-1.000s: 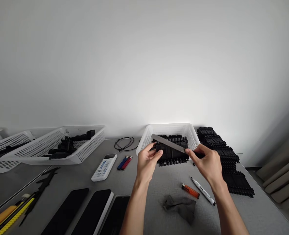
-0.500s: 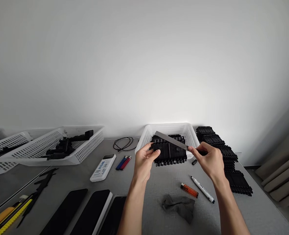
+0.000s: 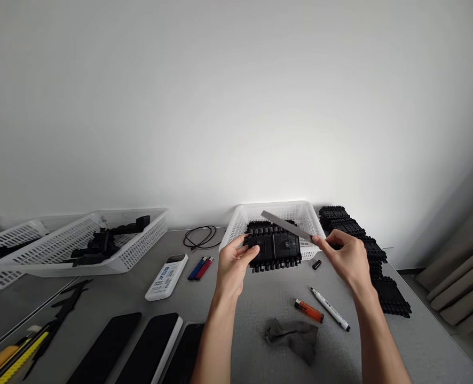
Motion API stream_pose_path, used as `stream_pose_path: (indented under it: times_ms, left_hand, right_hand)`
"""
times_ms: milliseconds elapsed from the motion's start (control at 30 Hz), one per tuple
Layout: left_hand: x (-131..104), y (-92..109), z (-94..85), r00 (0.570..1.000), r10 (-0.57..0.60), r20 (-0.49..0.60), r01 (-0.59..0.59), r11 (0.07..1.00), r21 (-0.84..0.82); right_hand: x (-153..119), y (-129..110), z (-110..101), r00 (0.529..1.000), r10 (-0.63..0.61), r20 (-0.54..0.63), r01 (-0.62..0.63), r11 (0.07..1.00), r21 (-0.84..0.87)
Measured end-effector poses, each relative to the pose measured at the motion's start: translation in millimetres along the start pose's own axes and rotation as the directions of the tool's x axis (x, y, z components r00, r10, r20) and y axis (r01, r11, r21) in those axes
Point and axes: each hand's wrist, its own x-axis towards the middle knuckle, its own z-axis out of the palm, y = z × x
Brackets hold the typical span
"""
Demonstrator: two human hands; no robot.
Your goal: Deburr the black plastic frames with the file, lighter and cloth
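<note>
My left hand [image 3: 233, 265] pinches the left end of a black plastic part [image 3: 276, 247] with toothed long edges, held up in front of a white basket [image 3: 234, 224]. Closed round one end of a flat grey metal strip [image 3: 286, 224] is my right hand [image 3: 346, 258]. The strip slants up to the left, over the back edge of the black part; whether they touch I cannot tell. More black parts show in the basket behind.
Black parts [image 3: 391, 296] lie stacked at the right. Nearer are a marker [image 3: 330, 309], its cap [image 3: 316, 264], an orange lighter [image 3: 309, 311] and a grey cloth [image 3: 292, 336]. Leftward are a power bank [image 3: 167, 277], two lighters [image 3: 200, 268], a cable [image 3: 200, 237], phones [image 3: 148, 346] and baskets [image 3: 128, 256].
The metal strip has shifted a little to the right with my right hand and sits higher off the black part. The black part has moved slightly left with my left hand.
</note>
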Motion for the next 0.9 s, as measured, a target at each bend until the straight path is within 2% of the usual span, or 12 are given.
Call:
stream_pose_path:
  times_ms: [100, 167, 267, 433, 667, 767, 900]
  left_hand:
    - [1, 0, -1.5, 1.0, 0.007, -0.002, -0.007, 0.999, 0.042]
    - [1, -1, 0.6, 1.0, 0.0, 0.0, 0.0, 0.999, 0.054]
    - [0, -5, 6.5, 1.0, -0.007, 0.012, 0.006, 0.998, 0.055]
    - [-3, -8, 9.5, 0.999, 0.017, 0.041, -0.021, 0.996, 0.083]
    - [-3, -3, 7.0, 0.999, 0.034, 0.029, -0.035, 0.998, 0.046]
    - [-5, -4, 10.7, 0.998, 0.05, 0.029, -0.052, 0.996, 0.066]
    - [-7, -7, 12.1, 0.995, 0.075, 0.059, -0.081, 0.991, 0.104]
  right_hand:
    - [4, 9, -7, 0.999, 0.028, -0.031, -0.028, 1.0, 0.014]
    - [3, 10, -8, 1.0, 0.008, 0.012, -0.009, 0.997, 0.074]
    - [-5, -1, 0, 0.993, -0.057, 0.105, 0.044, 0.991, 0.126]
    - [-13, -19, 14, 0.991, -0.078, 0.107, 0.082, 0.996, -0.035]
    - [0, 3, -6, 0.998, 0.007, 0.059, -0.006, 1.0, -0.028]
    - [-5, -3, -3, 0.996, -0.037, 0.079, 0.037, 0.999, 0.002]
    - [-15, -20, 13, 0.988, -0.105, 0.117, 0.108, 0.994, -0.025]
